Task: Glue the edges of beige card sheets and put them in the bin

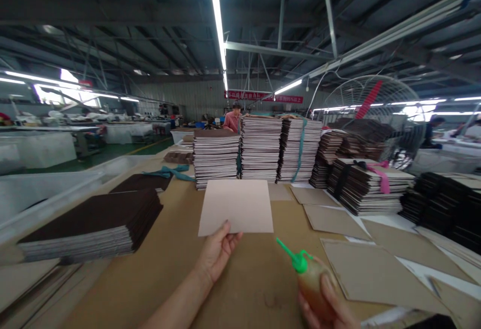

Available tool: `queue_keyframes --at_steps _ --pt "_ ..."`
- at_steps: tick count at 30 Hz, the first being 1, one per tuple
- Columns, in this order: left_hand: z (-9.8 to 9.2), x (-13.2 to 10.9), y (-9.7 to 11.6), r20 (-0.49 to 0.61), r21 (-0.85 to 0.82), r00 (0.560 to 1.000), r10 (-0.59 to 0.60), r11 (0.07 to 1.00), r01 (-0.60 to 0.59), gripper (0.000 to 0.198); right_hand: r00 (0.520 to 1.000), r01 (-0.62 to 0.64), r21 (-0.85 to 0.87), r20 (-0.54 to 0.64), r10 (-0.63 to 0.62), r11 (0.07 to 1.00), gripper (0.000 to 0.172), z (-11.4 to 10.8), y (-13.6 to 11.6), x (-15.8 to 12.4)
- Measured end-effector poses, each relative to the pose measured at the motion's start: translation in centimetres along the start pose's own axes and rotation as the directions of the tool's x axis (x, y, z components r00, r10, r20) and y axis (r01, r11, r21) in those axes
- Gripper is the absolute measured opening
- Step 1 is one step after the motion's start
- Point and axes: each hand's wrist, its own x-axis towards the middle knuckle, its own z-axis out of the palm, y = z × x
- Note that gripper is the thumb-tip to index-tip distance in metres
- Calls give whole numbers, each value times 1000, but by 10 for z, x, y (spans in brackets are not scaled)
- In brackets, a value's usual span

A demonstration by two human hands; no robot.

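Note:
My left hand [221,246] grips the near edge of a pale cardboard sheet [236,204], thumb on top and fingers beneath. The sheet is held over the brown tabletop [248,279], in front of the tall stacks. In my right hand [328,299] is a squeeze bottle [315,284] with amber liquid inside and a green cap. Its green nozzle tilts up and to the left, apart from the sheet. On the left lies a stack of dark brown sheets [93,214].
Tall stacks of layered sheets [216,161] stand along the back. Loose cardboard pieces [376,269] lie at right, beside a stack tied with bands [368,189]. A large fan [376,113] stands behind them. A person in a red shirt [232,119] is beyond the stacks.

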Motion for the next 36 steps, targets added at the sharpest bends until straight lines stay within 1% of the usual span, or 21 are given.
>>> queue_keyframes --at_steps 3,5,6,8,10,11,12,14,16,17,18,21,23,26,31,33,35,36 --pt "-12 2 -13 -18 -39 1000 2 999 -3 12 997 81 -121 9 -80 989 72 15 -14 0" --pt "-18 -1 -19 -3 -21 1000 1 1000 -1 11 985 167 -238 77 -153 957 73 29 -20 0" --pt "-21 -3 -20 12 -4 1000 1 1000 -1 12 975 217 -308 118 -189 926 73 37 -20 0" --pt "-25 -6 -20 49 31 999 8 999 -10 19 949 315 -484 187 -255 816 70 49 -18 3" --pt "-28 -7 -19 89 55 996 15 998 -20 26 906 422 -635 265 -331 647 64 58 -12 9" --pt "-29 -7 -18 109 70 994 16 997 -24 27 873 482 -676 319 -369 557 59 61 -7 13" --pt "-29 -8 -18 132 86 991 20 996 -32 27 827 555 -684 391 -404 473 53 65 -2 19" --pt "-26 -9 -18 186 115 982 39 991 -61 30 692 716 -625 573 -440 313 42 72 9 30" --pt "-22 -12 -17 245 127 968 60 988 -93 32 559 823 -537 711 -427 183 35 81 17 40" --pt "-19 -14 -17 273 129 960 67 986 -105 34 508 855 -498 755 -415 141 33 86 20 44" --pt "-16 -17 -16 295 133 953 70 984 -114 35 469 877 -466 784 -406 112 31 91 22 46" --pt "-11 -23 -14 327 171 943 59 978 -120 36 392 913 -402 827 -404 66 26 101 24 49" --pt "-10 -24 -14 327 192 944 53 974 -121 37 356 927 -373 845 -399 37 25 104 25 49" --pt "-9 -24 -14 315 215 947 64 967 -137 40 322 938 -347 865 -386 4 26 103 27 48" --pt "-2 -27 -9 299 297 942 156 922 -247 27 313 943 -332 906 -286 -21 23 97 31 46" --pt "0 -28 -8 287 306 947 147 922 -236 26 298 943 -329 901 -314 -47 25 95 32 46" --pt "-2 -27 -10 271 319 954 130 923 -216 28 286 940 -333 886 -364 -73 27 94 33 46" --pt "-3 -26 -11 267 324 954 133 920 -219 29 278 940 -329 888 -367 -85 26 94 33 46"
